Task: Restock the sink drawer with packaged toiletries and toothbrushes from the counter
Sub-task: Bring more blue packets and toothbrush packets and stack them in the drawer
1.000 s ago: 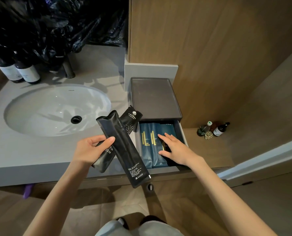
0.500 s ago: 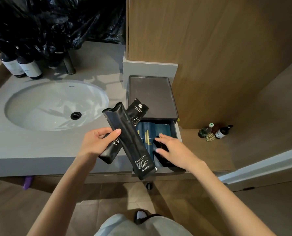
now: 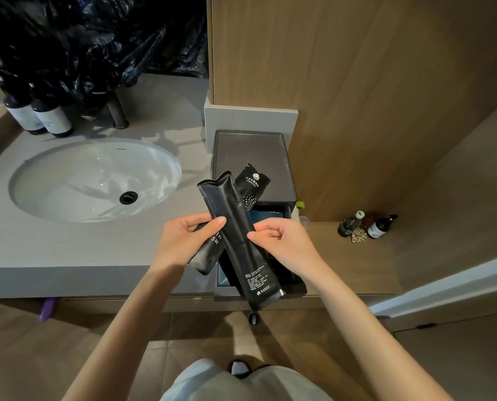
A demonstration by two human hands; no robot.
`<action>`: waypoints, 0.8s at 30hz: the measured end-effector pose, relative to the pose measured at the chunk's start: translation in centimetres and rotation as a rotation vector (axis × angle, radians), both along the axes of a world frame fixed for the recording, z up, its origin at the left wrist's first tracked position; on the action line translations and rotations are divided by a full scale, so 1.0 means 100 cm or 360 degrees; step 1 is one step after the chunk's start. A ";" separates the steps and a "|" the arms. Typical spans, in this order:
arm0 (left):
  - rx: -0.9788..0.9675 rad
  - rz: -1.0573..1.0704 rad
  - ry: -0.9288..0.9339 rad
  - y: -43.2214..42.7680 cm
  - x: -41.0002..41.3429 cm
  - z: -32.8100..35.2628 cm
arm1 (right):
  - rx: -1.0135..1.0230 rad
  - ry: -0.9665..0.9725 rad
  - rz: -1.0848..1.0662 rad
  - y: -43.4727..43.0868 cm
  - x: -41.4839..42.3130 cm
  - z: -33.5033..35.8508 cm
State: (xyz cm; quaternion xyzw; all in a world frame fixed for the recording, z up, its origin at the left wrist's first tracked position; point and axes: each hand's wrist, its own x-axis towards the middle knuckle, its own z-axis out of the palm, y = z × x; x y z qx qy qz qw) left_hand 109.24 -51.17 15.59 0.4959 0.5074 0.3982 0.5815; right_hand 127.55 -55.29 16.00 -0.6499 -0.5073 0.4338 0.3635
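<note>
Two long black toothbrush packets cross each other above the open drawer (image 3: 299, 285). My left hand (image 3: 183, 241) grips both, its thumb lying on the front packet (image 3: 235, 238). The rear packet (image 3: 251, 186) carries a white logo and sticks out up and to the right. My right hand (image 3: 282, 241) pinches the right edge of the front packet with curled fingers. Blue packets (image 3: 270, 215) lie in the drawer, mostly hidden behind the hands and black packets.
A dark grey drawer box (image 3: 250, 160) sits on the grey counter (image 3: 68, 247) right of the white sink (image 3: 94, 180). Dark bottles (image 3: 50, 117) and black plastic bags (image 3: 96, 39) stand behind. Small bottles (image 3: 369, 225) sit on a low wooden ledge at right.
My right hand has left the blue packets in the drawer and come up to take hold of the front black packet. My left hand has stayed put with both packets.
</note>
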 end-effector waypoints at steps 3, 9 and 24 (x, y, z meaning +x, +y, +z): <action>0.0017 0.0043 -0.0017 0.001 0.000 -0.003 | -0.0001 0.0005 -0.0100 -0.003 0.011 0.001; 0.0085 0.0156 0.0057 0.001 -0.004 -0.010 | 0.0476 -0.0332 -0.0430 -0.013 0.029 0.019; 0.0090 0.0270 -0.0030 -0.004 0.018 -0.006 | 0.1506 -0.1469 -0.0011 -0.008 -0.028 -0.020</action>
